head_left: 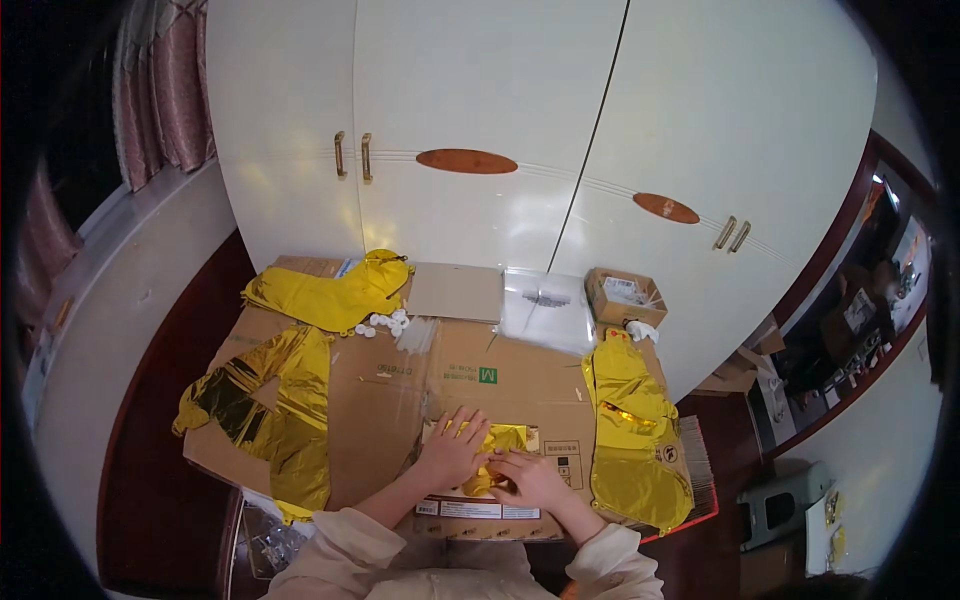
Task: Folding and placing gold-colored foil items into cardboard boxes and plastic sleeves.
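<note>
Centrally, at the near edge of the cardboard-covered desk [380,440], a small piece of gold foil [512,437] lies under and between both hands. The left hand [452,455] rests over its left part, palm down, fingers extended and slightly spread, gripping nothing. The right hand [527,480] has its fingers bent onto the foil's right side; whether they pinch it, I cannot tell. Larger gold foil shapes lie around: one at far left [330,297], one at near left [300,390] hanging over the near edge, and one along the right [640,480]. Small white pieces [388,322] sit beside the far-left shape. Farther right are a clear plastic packet [545,328] and an open cardboard box [628,315], before a white cabinet [450,80].
</note>
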The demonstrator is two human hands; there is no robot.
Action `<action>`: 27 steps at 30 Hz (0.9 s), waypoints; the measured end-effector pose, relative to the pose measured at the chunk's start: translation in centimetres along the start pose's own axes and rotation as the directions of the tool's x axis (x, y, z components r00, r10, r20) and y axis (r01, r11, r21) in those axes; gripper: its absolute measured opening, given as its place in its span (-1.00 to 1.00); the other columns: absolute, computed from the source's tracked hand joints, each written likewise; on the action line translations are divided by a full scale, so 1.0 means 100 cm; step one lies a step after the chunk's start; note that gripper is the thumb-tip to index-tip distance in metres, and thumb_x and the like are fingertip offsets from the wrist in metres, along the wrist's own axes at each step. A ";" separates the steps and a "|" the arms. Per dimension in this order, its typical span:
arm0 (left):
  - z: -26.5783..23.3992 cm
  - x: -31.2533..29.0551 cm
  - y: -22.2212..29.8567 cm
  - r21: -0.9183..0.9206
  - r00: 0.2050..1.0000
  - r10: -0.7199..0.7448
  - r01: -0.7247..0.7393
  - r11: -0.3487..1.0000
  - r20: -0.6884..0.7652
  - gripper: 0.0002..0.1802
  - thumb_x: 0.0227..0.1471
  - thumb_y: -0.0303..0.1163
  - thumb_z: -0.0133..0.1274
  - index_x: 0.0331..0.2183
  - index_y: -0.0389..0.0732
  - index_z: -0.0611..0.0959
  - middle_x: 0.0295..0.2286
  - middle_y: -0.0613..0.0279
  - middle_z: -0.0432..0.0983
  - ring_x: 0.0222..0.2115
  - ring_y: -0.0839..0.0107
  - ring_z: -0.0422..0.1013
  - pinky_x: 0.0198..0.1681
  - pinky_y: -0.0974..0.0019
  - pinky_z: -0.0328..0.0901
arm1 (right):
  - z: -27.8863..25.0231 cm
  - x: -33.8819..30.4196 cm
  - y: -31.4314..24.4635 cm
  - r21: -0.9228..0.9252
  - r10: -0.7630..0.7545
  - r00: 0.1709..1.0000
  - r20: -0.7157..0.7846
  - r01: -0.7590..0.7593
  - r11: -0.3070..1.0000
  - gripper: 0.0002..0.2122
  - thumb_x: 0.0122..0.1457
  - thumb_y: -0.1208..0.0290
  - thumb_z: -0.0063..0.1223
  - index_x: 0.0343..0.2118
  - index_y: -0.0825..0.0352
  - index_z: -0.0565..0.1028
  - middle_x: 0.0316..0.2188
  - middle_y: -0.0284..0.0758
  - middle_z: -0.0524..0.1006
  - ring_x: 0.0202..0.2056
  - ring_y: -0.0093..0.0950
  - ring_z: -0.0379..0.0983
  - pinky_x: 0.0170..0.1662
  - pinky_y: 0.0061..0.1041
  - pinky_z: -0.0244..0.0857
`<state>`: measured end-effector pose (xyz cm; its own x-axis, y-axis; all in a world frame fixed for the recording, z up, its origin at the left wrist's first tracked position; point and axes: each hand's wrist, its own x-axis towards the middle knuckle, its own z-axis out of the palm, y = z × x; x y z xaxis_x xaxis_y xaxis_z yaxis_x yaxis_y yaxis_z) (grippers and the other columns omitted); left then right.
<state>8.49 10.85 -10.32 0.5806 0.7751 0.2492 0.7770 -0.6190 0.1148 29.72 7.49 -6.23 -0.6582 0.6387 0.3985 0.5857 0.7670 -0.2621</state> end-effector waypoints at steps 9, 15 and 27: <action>0.008 0.001 0.000 0.058 0.998 -0.026 0.029 0.998 -0.057 -0.35 0.13 -0.01 -0.07 0.16 -0.16 0.37 0.18 0.09 0.22 0.23 0.06 0.07 0.25 -0.14 -0.05 | 0.042 0.022 0.018 -0.249 0.211 0.976 0.046 -0.194 0.949 -0.51 0.19 0.28 -0.05 0.11 0.52 0.32 0.13 0.03 0.34 0.19 -0.05 0.21 0.26 -0.16 0.04; 0.000 -0.001 -0.002 0.002 0.998 -0.027 0.027 1.000 0.063 -0.28 0.15 -0.01 -0.11 0.20 -0.27 0.27 0.24 -0.05 0.08 0.28 -0.02 -0.06 0.27 -0.19 -0.11 | 0.045 0.007 0.020 -0.329 0.283 0.959 -0.006 -0.269 0.905 -0.45 0.24 0.18 -0.13 0.13 0.57 0.27 0.15 0.07 0.31 0.21 -0.09 0.21 0.28 -0.12 -0.03; -0.048 -0.004 -0.017 0.141 0.879 -0.227 0.184 0.973 0.420 -0.26 0.21 -0.03 -0.21 0.26 -0.29 0.15 0.29 0.03 -0.03 0.32 0.16 -0.15 0.32 -0.14 -0.29 | 0.036 -0.001 0.014 -0.377 0.372 0.928 0.031 -0.334 0.864 -0.37 0.27 0.02 -0.24 0.20 0.51 0.22 0.22 0.03 0.22 0.27 -0.12 0.09 0.33 -0.13 -0.15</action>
<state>5.77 10.99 -5.98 0.4357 0.8751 -0.2106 0.8971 -0.4413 0.0219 28.85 8.71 -9.79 -0.4072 0.8799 0.2450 0.9042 0.4262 -0.0279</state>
